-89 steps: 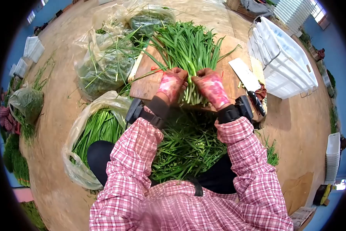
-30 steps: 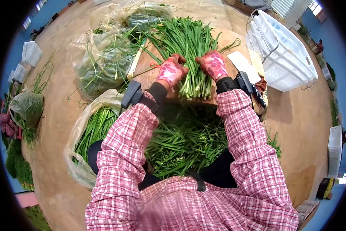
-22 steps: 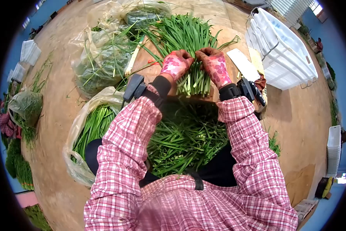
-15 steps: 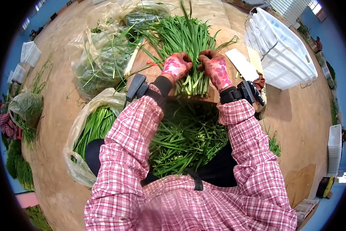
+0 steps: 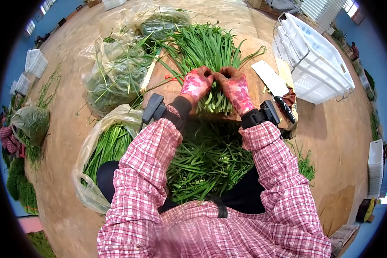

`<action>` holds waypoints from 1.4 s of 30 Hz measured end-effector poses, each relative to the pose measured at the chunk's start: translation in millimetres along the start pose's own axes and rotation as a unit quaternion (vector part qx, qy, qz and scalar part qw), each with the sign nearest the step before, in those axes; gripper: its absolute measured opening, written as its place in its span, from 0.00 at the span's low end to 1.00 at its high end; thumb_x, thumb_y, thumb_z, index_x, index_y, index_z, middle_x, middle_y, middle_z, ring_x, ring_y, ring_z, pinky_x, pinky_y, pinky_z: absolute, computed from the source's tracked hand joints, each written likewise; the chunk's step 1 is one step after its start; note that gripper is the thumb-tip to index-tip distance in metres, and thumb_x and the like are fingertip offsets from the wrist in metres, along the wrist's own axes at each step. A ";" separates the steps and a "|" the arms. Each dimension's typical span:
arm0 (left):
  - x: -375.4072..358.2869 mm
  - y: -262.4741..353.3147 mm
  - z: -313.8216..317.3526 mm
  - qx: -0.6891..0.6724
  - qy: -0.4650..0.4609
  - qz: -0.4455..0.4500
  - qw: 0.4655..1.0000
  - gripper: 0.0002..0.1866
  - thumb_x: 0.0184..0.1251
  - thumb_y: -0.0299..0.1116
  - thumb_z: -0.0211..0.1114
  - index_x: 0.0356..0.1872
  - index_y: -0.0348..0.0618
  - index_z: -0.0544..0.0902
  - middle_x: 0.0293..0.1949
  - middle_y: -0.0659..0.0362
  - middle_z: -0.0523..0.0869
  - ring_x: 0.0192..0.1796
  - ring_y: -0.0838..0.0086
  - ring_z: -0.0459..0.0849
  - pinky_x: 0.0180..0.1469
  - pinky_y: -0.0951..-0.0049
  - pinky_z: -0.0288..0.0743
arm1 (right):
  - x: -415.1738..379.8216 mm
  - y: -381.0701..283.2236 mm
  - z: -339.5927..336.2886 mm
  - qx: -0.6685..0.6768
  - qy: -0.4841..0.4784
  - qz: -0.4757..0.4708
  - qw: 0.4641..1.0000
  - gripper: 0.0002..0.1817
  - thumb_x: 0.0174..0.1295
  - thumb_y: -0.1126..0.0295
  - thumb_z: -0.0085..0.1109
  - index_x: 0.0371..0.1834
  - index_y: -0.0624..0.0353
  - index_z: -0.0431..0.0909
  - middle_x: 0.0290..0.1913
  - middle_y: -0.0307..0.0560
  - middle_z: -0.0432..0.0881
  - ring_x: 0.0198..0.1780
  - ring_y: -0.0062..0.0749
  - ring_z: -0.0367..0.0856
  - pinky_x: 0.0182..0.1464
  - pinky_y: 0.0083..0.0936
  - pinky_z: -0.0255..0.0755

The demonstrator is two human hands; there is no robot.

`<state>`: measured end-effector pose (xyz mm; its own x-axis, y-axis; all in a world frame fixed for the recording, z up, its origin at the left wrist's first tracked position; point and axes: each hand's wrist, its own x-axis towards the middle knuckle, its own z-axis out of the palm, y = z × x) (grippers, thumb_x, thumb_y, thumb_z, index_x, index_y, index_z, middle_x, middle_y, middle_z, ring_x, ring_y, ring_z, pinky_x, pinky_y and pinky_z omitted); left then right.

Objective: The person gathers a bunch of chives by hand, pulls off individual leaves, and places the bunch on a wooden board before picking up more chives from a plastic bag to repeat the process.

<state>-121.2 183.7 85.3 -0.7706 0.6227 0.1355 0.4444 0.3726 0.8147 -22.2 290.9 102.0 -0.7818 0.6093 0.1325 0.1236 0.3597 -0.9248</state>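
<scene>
A thick bundle of garlic chives (image 5: 208,47) lies on a wooden board (image 5: 249,45), leaves pointing away and pale cut stems towards me. My left hand (image 5: 198,81), in a pink flower-patterned glove, grips the bundle from the left, fingers curled. From the other side my right hand (image 5: 234,86), gloved alike, closes over it. Thumbs and forefingers nearly meet on top of the stems; what is pinched between the fingertips is hidden. Right of the bundle rests a cleaver (image 5: 269,79) with a black handle. A red strip (image 5: 173,78) lies beside my left hand.
Loose green leaves (image 5: 208,165) heap below the board, between my legs. An open plastic bag of chives (image 5: 109,146) stands at left, with stuffed clear bags (image 5: 116,77) behind it. White crates (image 5: 316,60) stand at right. Another person's sleeve (image 5: 8,139) shows far left.
My right hand has moved inward and slightly down, so both hands now meet over the bundle. A long strand that stuck up above the leaves no longer shows. More of the cleaver's handle is visible.
</scene>
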 end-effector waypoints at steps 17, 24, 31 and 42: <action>-6.4 -14.4 -15.0 0.110 0.059 -0.001 0.992 0.21 0.57 0.46 0.69 0.42 0.37 0.83 0.37 0.48 0.87 0.43 0.59 0.86 0.47 0.65 0.78 | -18.0 37.6 -43.8 -0.124 -0.037 0.054 0.990 0.29 0.59 0.55 0.66 0.53 0.71 0.77 0.44 0.58 0.85 0.46 0.40 0.84 0.48 0.30 0.75; -3.6 -23.8 -68.9 0.011 -0.003 0.029 1.000 0.20 0.59 0.43 0.71 0.44 0.37 0.82 0.35 0.55 0.87 0.32 0.75 0.84 0.36 0.73 0.78 | -10.2 17.9 -58.2 -0.221 0.017 -0.032 0.975 0.27 0.56 0.52 0.67 0.50 0.64 0.80 0.40 0.56 0.85 0.43 0.46 0.83 0.47 0.37 0.75; -80.3 -73.4 -232.7 0.150 0.075 -0.006 0.986 0.15 0.66 0.40 0.64 0.44 0.38 0.82 0.32 0.60 0.85 0.32 0.79 0.80 0.37 0.75 0.75 | -40.8 -31.5 4.4 -0.319 -0.173 -0.380 0.851 0.16 0.52 0.61 0.70 0.39 0.58 0.83 0.44 0.55 0.79 0.47 0.52 0.78 0.47 0.40 0.73; -260.7 -317.1 -261.9 0.299 0.109 -0.211 0.924 0.09 0.59 0.39 0.62 0.36 0.49 0.85 0.35 0.49 0.87 0.42 0.54 0.85 0.48 0.57 0.77 | -68.7 -81.8 39.1 -0.246 -0.169 -0.236 0.925 0.12 0.53 0.78 0.68 0.41 0.61 0.82 0.46 0.51 0.80 0.47 0.44 0.80 0.49 0.31 0.73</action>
<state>-180.9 -277.0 -60.7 -0.9778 0.2058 0.0400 0.2058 0.9052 0.3718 -2.5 192.0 154.6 -0.9555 0.0777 0.2847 -0.0817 0.8574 -0.5081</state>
